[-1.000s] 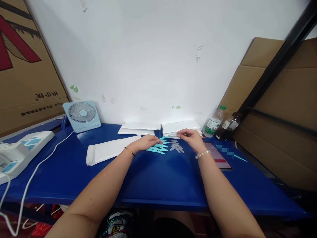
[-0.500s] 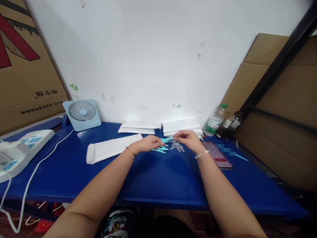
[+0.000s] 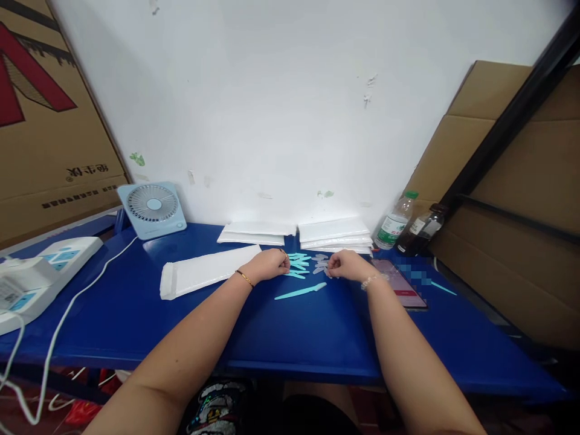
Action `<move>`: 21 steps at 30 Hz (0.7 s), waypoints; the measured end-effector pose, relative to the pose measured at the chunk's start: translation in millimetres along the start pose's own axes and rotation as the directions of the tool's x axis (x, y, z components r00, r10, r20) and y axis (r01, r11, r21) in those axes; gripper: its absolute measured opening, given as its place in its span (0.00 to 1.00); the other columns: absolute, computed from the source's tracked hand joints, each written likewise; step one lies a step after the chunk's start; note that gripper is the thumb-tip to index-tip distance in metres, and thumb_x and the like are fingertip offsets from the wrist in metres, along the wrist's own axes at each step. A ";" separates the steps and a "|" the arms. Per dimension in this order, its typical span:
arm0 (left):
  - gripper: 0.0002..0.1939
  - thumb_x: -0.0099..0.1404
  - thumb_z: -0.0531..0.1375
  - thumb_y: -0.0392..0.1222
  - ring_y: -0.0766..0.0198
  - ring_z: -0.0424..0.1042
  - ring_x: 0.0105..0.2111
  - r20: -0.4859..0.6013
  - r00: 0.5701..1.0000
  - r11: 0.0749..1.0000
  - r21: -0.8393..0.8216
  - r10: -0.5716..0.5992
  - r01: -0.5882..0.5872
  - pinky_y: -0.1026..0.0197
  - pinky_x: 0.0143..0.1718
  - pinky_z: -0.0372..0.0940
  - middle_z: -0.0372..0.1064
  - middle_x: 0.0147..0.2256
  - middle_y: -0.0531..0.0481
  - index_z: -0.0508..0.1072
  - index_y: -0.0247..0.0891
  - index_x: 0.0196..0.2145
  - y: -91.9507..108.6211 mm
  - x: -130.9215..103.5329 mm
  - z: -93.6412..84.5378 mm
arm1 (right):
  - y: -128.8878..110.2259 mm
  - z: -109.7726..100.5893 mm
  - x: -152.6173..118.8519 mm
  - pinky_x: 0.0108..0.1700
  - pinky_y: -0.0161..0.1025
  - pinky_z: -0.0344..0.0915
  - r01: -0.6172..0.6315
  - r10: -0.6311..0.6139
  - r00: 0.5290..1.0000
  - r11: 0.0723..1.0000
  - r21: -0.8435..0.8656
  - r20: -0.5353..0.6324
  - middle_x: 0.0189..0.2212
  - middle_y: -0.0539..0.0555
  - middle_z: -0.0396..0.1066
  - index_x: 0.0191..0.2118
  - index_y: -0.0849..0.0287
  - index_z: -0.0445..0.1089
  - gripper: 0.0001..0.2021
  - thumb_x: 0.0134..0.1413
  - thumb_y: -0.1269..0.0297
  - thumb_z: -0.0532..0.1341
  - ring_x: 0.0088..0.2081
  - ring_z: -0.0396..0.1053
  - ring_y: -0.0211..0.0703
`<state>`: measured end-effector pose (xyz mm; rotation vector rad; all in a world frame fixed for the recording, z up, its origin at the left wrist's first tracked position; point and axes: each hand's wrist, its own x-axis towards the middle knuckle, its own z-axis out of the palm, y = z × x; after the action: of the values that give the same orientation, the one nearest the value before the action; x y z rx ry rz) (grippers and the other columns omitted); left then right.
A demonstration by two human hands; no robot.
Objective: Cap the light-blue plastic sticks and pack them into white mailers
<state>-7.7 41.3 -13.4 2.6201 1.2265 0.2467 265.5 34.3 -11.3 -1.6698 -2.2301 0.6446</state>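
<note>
One blue-green stick (image 3: 300, 292) lies just below the frame's middle. Past it, the left hand (image 3: 270, 264) seems to pick at the stick pile (image 3: 299, 263), the right hand (image 3: 347, 264) at small see-through bits (image 3: 321, 264); taking just one needs a light pinch. Bent fingers hide their tips, so I can't tell if either hand grips anything.

It looks like a small packing corner in a workshop, or maybe a store room. Cardboard (image 3: 502, 151) stands at both ends of the blue table (image 3: 299, 338). White packets (image 3: 335, 229) sit in piles, and lots of blue tools (image 3: 301, 292) lie together. The wall (image 3: 272, 121) has scuffs, and there's a fan (image 3: 153, 204) and a power strip (image 3: 77, 246).
</note>
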 end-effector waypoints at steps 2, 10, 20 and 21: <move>0.09 0.59 0.55 0.41 0.64 0.68 0.31 -0.012 1.000 1.000 0.006 0.008 -0.008 0.65 0.28 0.57 0.71 0.35 0.48 0.74 0.38 0.32 0.7 -0.6 -1.0 | -0.4 6.2 3.3 0.27 0.32 0.58 -0.024 0.023 1.000 0.996 -0.085 -0.006 0.22 0.51 0.72 0.23 0.60 0.72 0.03 0.39 0.66 0.65 0.25 0.67 0.38; 0.13 0.64 0.49 0.42 0.62 0.69 0.34 -0.149 0.988 1.000 -0.001 0.027 -0.028 0.64 0.33 0.59 0.71 0.36 0.47 0.72 0.37 0.33 2.3 -3.2 -8.8 | -15.3 6.8 -0.5 0.25 0.32 0.59 0.098 -0.082 0.991 0.981 0.168 -0.103 0.22 0.50 0.70 0.30 0.59 0.70 0.09 0.48 0.58 0.60 0.23 0.66 0.37; 0.12 0.63 0.50 0.41 0.62 0.69 0.34 -0.180 0.984 1.000 -0.015 -0.011 0.009 0.64 0.33 0.60 0.71 0.36 0.47 0.72 0.38 0.31 0.5 -2.9 -8.5 | -24.2 5.2 -5.1 0.24 0.32 0.58 0.168 -0.148 0.984 0.955 0.242 -0.102 0.21 0.50 0.68 0.32 0.61 0.73 0.15 0.47 0.53 0.61 0.24 0.64 0.36; 0.12 0.63 0.50 0.42 0.62 0.69 0.33 -0.180 0.984 1.000 -0.018 -0.015 0.012 0.64 0.33 0.60 0.71 0.35 0.47 0.72 0.38 0.31 0.3 -2.9 -8.6 | -24.7 4.7 -5.7 0.24 0.32 0.57 0.170 -0.148 0.983 0.956 0.241 -0.104 0.21 0.50 0.68 0.32 0.61 0.72 0.15 0.47 0.53 0.61 0.24 0.64 0.37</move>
<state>-11.5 40.0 -5.2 2.6214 1.2907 0.4998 244.4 22.2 -2.5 -1.3555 -2.0985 0.7615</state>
